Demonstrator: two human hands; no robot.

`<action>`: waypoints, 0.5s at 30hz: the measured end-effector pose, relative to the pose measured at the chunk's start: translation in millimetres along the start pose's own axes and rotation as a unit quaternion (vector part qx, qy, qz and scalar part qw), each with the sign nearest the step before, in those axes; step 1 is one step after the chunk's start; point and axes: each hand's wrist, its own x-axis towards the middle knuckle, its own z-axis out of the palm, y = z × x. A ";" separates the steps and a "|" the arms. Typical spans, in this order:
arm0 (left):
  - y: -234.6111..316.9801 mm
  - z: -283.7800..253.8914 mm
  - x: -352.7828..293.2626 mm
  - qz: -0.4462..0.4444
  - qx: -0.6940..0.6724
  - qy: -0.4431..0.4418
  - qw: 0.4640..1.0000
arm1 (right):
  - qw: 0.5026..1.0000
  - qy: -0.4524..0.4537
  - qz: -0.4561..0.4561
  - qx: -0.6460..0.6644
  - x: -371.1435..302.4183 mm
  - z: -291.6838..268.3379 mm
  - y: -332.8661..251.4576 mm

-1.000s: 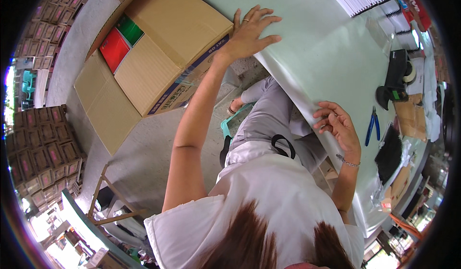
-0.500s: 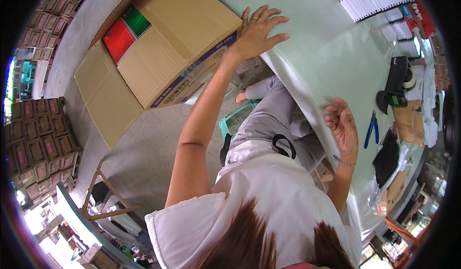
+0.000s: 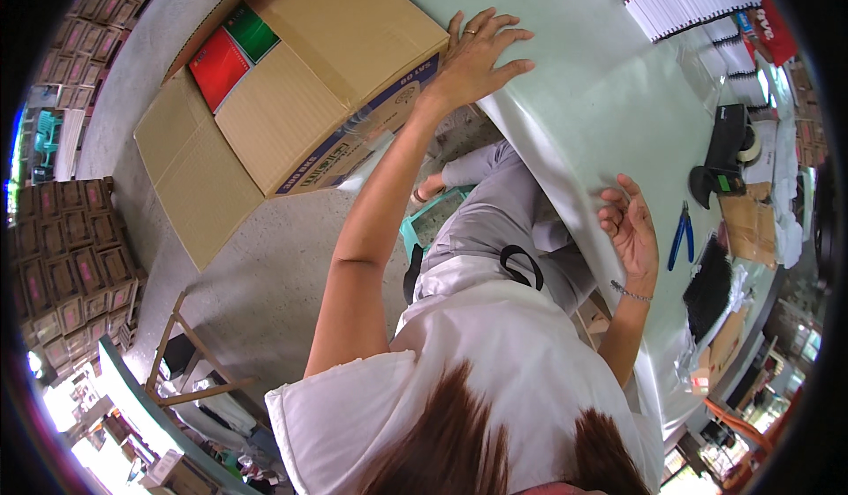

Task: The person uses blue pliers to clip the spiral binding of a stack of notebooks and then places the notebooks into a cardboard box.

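My left hand [image 3: 480, 67] is stretched out beside the right end of an open cardboard box [image 3: 344, 27]. Its fingers are spread, a ring shows on one of them, and nothing is in its grasp; whether it presses on the box is hard to tell. Inside the box's open side show a red notebook [image 3: 218, 67] and a green notebook [image 3: 252, 31]. By the table's near edge, my right hand [image 3: 629, 230] hangs palm turned up, fingers loosely curled and apart, holding nothing. Blue-handled pliers [image 3: 681, 237] lie just right of it on the pale green table [image 3: 583, 115].
Stacks of spiral-bound books [image 3: 693, 0] stand at the far right. A black tape dispenser [image 3: 729, 155] and black binding coils [image 3: 709, 287] lie on the right. Stacked cartons [image 3: 71, 256] fill the left, near a wooden frame [image 3: 190, 354]. A green stool [image 3: 433, 217] is below me.
Both hands stay almost where they were. My right fingers have shifted very slightly, and my foot by the stool has moved a little left and down.
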 end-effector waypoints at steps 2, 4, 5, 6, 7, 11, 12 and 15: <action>-0.2 1.0 0.5 0.004 -0.002 0.005 1.000 | 1.000 0.001 0.001 0.000 0.2 -0.2 -0.4; -0.8 1.4 0.8 0.008 -0.004 0.008 1.000 | 1.000 0.000 -0.002 -0.004 0.4 -2.1 -0.5; -1.3 1.3 0.0 0.009 -0.005 0.010 1.000 | 1.000 0.003 -0.001 -0.002 0.3 -1.4 -0.2; -1.3 1.0 -0.6 0.010 -0.006 0.012 1.000 | 1.000 0.005 -0.001 -0.001 0.2 -0.5 0.1; -1.2 0.7 -0.5 0.011 -0.010 0.012 1.000 | 1.000 0.008 0.000 0.001 0.0 0.1 0.1; -0.3 -0.7 0.1 0.010 -0.023 0.011 1.000 | 1.000 0.002 0.001 0.001 0.9 2.4 -0.8; 0.4 -0.3 0.3 0.009 -0.027 0.011 1.000 | 1.000 0.002 -0.002 0.000 0.9 1.9 -0.7; 0.9 -0.5 2.2 0.007 -0.015 0.003 1.000 | 1.000 0.007 -0.010 -0.004 -0.8 1.0 0.2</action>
